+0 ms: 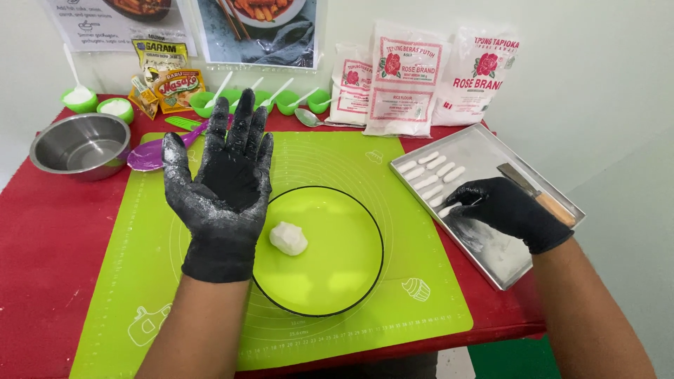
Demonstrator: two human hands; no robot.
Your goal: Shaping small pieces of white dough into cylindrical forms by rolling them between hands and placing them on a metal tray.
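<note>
Left hand (pixel 225 189) is raised at centre-left, palm up, grip wide and empty, floury. Right hand (pixel 502 209) rests in the steel tray (pixel 491 151) at right, fingertips on a dough stick (pixel 446 210); grip unclear. The dough lump (pixel 288 238) sits on the green plate (pixel 351 281). A careless press could squash neighbouring sticks.

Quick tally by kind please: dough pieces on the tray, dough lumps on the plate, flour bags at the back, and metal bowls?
Dough pieces on the tray: 8, first at, the last partly under the right hand
Dough lumps on the plate: 1
Flour bags: 3, first at
Metal bowls: 1
Total: 13
</note>
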